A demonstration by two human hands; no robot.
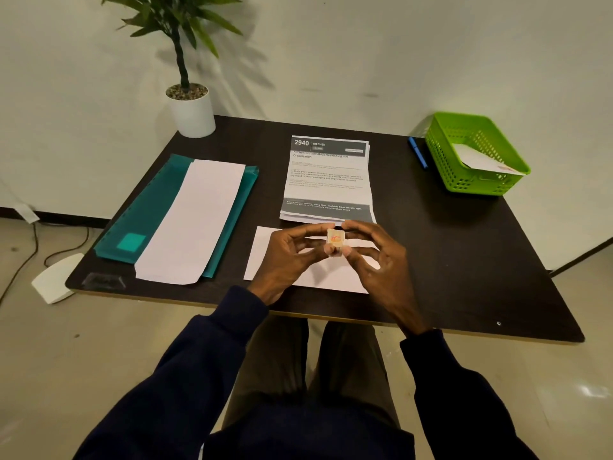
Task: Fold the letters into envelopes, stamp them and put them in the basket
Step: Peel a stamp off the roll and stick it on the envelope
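Both hands hold a small stamp with a red-orange print just above a white envelope that lies flat near the table's front edge. My left hand pinches the stamp from the left. From the right, my right hand pinches it too. Behind the envelope lies a stack of printed letters headed "2940 KITCHEN". A green basket stands at the back right with a white envelope inside it.
A teal folder with a long white envelope on top lies at the left of the dark table. A potted plant stands at the back left corner. A blue pen lies beside the basket.
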